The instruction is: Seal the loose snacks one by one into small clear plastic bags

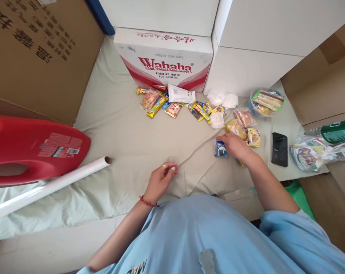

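My right hand [234, 145] reaches down among the snacks at the right, its fingertips on the edge of a small blue snack packet [220, 148]. Beside and behind that hand lie yellow snack packets [235, 128], a biscuit packet [253, 137] and a pink-tinted clear packet [244, 116]. My left hand [161, 180], with a red bracelet at its wrist, hovers near the front of the covered surface. Its fingers are curled in toward the thumb, and I see nothing in them.
More snacks, including a white packet [181, 93], lie before the Wahaha carton [166, 62]. White crumpled bundles [216, 97] are beside a clear bowl of snacks [253, 108]. At right lie a black phone [279, 149] and a bottle [338, 131]; at left, a red container [58, 142] and white roll [52, 186].
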`<state>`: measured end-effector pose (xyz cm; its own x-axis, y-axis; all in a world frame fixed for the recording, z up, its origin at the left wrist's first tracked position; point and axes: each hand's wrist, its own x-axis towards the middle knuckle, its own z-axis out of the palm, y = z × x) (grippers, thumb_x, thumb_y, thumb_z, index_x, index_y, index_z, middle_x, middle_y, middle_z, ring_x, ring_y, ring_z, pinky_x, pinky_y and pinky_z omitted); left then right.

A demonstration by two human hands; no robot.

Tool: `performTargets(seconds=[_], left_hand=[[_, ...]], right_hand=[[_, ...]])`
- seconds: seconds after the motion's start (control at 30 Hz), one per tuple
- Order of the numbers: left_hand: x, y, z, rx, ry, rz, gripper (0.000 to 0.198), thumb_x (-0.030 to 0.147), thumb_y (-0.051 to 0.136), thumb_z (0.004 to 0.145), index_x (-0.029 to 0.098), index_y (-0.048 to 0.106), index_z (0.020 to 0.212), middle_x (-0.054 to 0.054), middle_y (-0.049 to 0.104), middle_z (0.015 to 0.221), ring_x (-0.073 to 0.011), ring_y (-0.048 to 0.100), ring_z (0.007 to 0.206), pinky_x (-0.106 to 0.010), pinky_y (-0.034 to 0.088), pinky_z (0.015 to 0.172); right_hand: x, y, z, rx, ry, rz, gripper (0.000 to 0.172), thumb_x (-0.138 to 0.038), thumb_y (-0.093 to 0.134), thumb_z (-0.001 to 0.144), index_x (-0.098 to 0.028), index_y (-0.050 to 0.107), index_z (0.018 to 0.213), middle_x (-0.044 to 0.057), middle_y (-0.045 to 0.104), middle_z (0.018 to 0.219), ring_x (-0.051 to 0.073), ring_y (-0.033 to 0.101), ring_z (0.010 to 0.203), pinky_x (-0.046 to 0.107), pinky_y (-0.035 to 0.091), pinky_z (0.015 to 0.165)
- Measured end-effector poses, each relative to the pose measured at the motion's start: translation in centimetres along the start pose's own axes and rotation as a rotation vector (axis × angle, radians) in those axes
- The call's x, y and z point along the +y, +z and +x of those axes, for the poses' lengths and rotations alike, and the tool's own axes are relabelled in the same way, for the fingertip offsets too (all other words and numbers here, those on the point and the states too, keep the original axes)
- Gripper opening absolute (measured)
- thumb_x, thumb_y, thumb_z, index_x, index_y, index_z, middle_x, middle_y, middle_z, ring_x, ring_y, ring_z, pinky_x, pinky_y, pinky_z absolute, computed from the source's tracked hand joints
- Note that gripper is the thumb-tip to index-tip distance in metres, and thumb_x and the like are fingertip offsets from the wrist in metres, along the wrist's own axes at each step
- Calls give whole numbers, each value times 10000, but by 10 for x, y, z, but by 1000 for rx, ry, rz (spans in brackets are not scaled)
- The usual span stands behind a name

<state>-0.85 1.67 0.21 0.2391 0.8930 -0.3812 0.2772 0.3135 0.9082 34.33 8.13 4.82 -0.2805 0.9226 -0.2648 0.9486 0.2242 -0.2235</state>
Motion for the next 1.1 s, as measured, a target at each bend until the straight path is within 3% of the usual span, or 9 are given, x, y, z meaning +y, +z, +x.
performTargets(seconds=[0.1, 0.23, 0.3, 0.37, 0.53, 0.67, 0.73, 0.9, 1.1], left_hand=[[-6, -27, -12, 208, -12, 118, 440, 585, 598, 900, 194, 700, 1072, -71, 775, 989, -233, 745, 931, -370, 566, 889], [-16, -51, -26, 383, -71, 207, 415, 571, 587, 899, 205, 704, 1057, -63, 779, 999, -235, 740, 937, -362, 550, 897], [-19, -53, -29, 399, -89, 198, 407, 565, 580, 899, 203, 701, 1040, -65, 779, 993, -234, 743, 912, -364, 551, 887], [-17, -48, -28, 385, -75, 175, 403, 562, 588, 896, 200, 702, 1031, -68, 778, 980, -234, 744, 899, -367, 552, 883], [5, -22, -17, 244, 32, 54, 364, 532, 602, 917, 201, 719, 1011, -59, 765, 941, -209, 719, 870, -334, 549, 837], [20, 7, -1, 54, 67, -105, 334, 498, 624, 915, 186, 724, 975, -50, 744, 884, -166, 661, 763, -299, 536, 738], [24, 20, 8, 5, 111, -174, 357, 500, 684, 872, 177, 712, 1023, -59, 743, 918, -156, 641, 758, -287, 526, 714], [27, 41, 23, -69, 196, -141, 345, 476, 730, 837, 175, 713, 1006, -31, 720, 852, -120, 564, 656, -255, 461, 634], [22, 45, 18, -35, 187, -157, 331, 493, 631, 909, 177, 728, 907, -42, 730, 832, -163, 623, 754, -291, 493, 726]], right_hand=[[3, -11, 14, 9, 4, -141, 345, -111, 482, 939, -164, 776, 1112, 146, 724, 1014, 281, 591, 1001, 359, 426, 881], [7, -15, 36, 392, 265, -105, 347, -253, 446, 1008, -163, 722, 1198, 159, 702, 1134, 305, 588, 1088, 375, 436, 878], [11, -15, 51, 523, 372, -25, 368, -337, 499, 994, -148, 675, 1257, 156, 704, 1131, 307, 605, 1055, 382, 449, 868], [14, -14, 65, 507, 417, 37, 347, -351, 566, 946, -135, 682, 1192, 157, 718, 1058, 305, 618, 985, 383, 460, 833], [-7, -11, 65, 576, 332, 439, 194, -353, 579, 914, -189, 679, 943, 84, 699, 836, 226, 613, 760, 331, 477, 688], [-57, 11, 37, 448, 308, 1233, 315, -521, 696, 826, -220, 640, 902, -51, 538, 604, 117, 455, 485, 236, 370, 462], [-84, 29, 24, 363, 328, 1444, 372, -544, 763, 756, -218, 642, 890, -64, 527, 611, 90, 432, 469, 213, 341, 430], [-121, 65, 0, 253, 371, 1538, 395, -548, 790, 734, -209, 654, 884, -67, 535, 605, 84, 428, 480, 211, 350, 439], [-118, 69, -12, 216, 290, 1422, 338, -525, 729, 822, -210, 672, 931, -55, 559, 627, 111, 472, 525, 239, 405, 503]])
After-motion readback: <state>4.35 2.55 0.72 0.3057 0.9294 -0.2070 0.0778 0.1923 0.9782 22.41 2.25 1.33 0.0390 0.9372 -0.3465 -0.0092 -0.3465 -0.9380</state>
